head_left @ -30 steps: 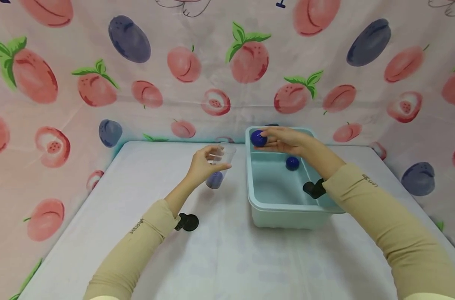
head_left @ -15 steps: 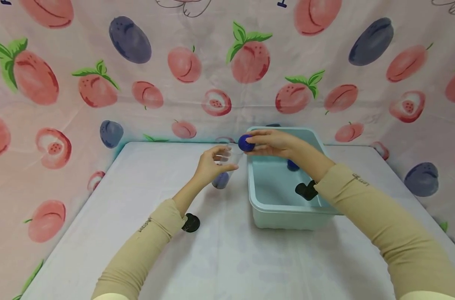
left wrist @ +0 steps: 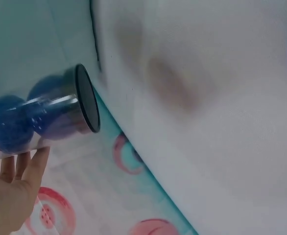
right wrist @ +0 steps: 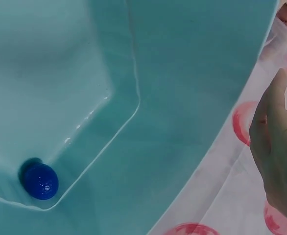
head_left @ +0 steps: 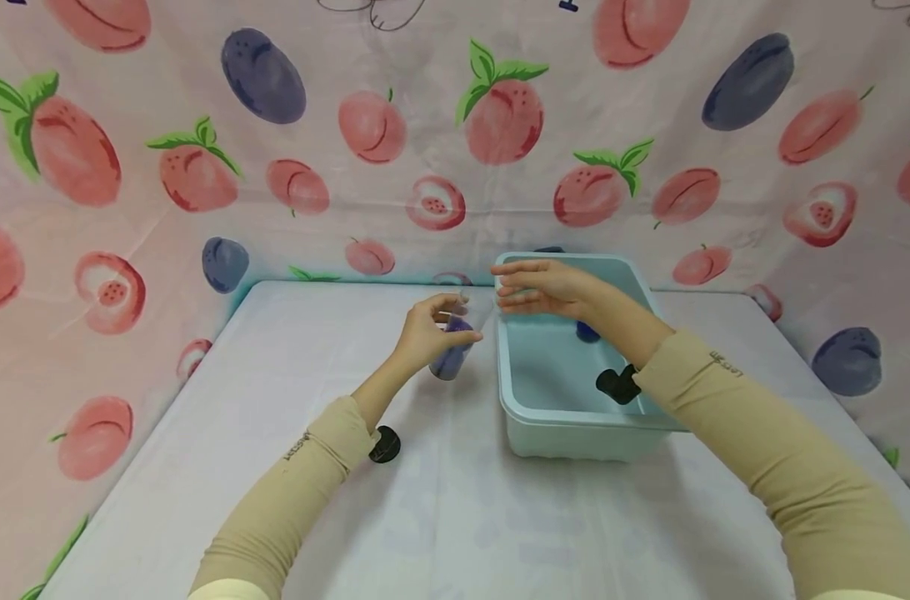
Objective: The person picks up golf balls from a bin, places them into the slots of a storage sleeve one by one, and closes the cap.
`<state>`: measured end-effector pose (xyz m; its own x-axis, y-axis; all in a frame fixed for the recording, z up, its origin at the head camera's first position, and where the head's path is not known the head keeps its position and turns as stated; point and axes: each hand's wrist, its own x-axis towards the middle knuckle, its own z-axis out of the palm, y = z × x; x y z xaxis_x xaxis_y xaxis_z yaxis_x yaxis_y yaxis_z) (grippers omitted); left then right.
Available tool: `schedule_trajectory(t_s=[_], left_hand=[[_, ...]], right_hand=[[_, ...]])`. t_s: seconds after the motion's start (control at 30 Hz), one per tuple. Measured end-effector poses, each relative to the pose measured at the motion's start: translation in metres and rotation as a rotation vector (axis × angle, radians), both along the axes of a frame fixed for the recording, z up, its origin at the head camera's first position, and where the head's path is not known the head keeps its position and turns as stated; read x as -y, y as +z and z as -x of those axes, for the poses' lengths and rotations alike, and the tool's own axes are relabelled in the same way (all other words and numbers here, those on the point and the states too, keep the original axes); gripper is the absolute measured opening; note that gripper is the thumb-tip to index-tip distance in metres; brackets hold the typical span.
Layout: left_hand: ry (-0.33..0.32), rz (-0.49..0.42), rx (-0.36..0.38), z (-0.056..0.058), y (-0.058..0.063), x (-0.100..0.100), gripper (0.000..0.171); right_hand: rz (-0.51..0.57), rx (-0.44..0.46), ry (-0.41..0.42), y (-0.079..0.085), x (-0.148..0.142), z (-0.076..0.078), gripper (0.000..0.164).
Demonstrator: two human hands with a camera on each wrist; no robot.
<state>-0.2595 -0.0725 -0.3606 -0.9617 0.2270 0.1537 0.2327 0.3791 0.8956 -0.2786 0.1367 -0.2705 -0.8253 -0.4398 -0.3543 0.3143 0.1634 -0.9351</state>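
My left hand (head_left: 428, 333) grips a clear plastic cup (head_left: 479, 308) over the table, left of the tub, its mouth tilted up to the right. Two blue balls sit inside in a row, as the left wrist view shows: a lower ball (left wrist: 50, 110) near the base and an upper ball (left wrist: 9, 122) behind it. My right hand (head_left: 548, 287) holds nothing; its fingers stretch left, right by the cup's mouth and above the tub's left rim. Another blue ball (right wrist: 40, 181) lies in a corner of the light blue tub (head_left: 552, 414), partly behind my right wrist in the head view.
A white cloth covers the table (head_left: 455, 517). Behind it hangs a fruit-printed curtain (head_left: 432, 125). A black round piece (head_left: 385, 444) shows by my left cuff, and a black two-lobed piece (head_left: 618, 385) by my right cuff, over the tub.
My right hand carried a blue ball left from above the tub to the cup's mouth and let it go. The ball is now in the cup. The left hand shifted slightly right.
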Motion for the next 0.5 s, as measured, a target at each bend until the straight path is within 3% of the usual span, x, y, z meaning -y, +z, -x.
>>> schedule_trajectory(t_s=[0.27, 0.5], left_hand=[[-0.011, -0.03, -0.003, -0.001, 0.001, 0.002, 0.053], [0.003, -0.038, -0.008, -0.002, -0.006, 0.01, 0.053]], right_hand=[[-0.068, -0.026, 0.006, -0.004, -0.011, 0.004, 0.049], [-0.092, -0.028, -0.008, -0.009, -0.022, 0.009, 0.05]])
